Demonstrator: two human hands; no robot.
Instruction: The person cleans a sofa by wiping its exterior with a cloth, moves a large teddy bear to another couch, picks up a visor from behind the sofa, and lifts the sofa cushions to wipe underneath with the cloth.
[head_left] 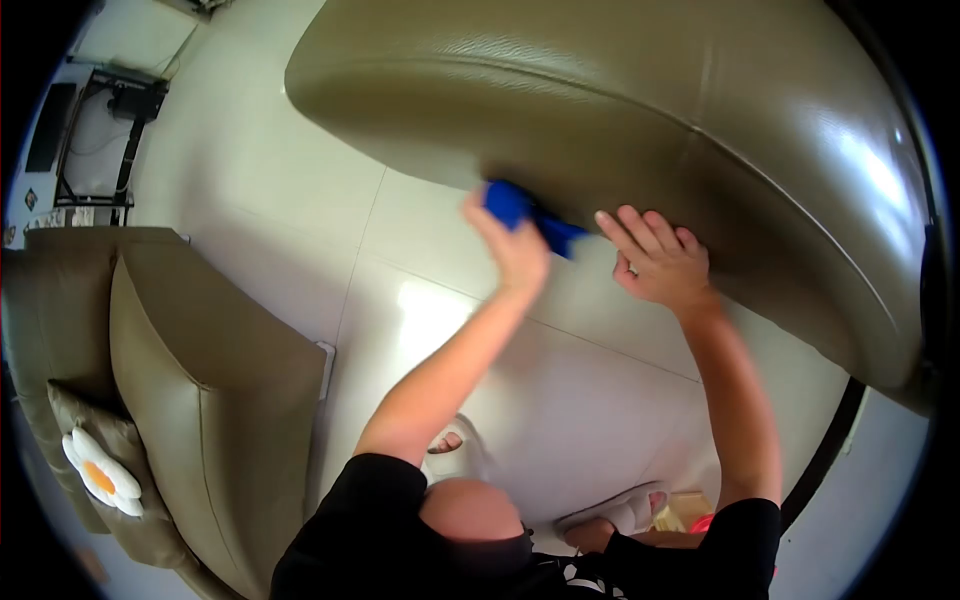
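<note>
A large olive-brown leather sofa piece (560, 110) with a curved, stitched edge fills the upper right. My left hand (518, 255) is closed around a bright blue cloth (508, 203) and presses it to the lower side of the leather. One end of the cloth trails to the right, and both hand and cloth are slightly blurred. Beside it, my right hand (665, 262) rests with fingers spread against the same leather side and holds nothing.
Pale floor tiles (420, 235) lie below. On the left stands another olive-brown sofa (255, 400) with a white flower-shaped cushion (102, 472). A black-framed rack (125, 160) is farther back. Near my slippered feet sits a small yellowish box (688, 508) beside something red.
</note>
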